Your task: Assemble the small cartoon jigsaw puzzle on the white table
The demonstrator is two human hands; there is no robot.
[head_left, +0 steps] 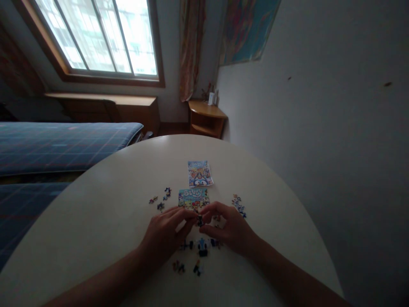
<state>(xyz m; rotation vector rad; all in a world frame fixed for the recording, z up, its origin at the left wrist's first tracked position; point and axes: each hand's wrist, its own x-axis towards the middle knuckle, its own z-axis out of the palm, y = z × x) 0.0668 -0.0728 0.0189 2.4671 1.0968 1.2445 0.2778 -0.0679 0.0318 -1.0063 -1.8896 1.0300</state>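
Room dim, daylight from window (97, 38) upper left, wood frame, panes near blown out. Patterned curtain (191, 47) right of it, second curtain (19, 59) far left. Long wooden cabinet (128, 100) below window. Corner shelf (207, 109), wood, beside plain right wall (309, 140); colorful poster (249, 30) higher up. Plaid padded furniture (64, 145) left. Pale rounded table (121, 200) foreground.

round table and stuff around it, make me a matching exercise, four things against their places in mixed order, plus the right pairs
1 small dark piece
2 patterned packet
3 plaid fabric
4 corner shelf

A left of the table
B below the curtain
C between the left hand and right hand
D just beyond the BLUEY sheet

Pairs: 1-C, 2-D, 3-A, 4-B
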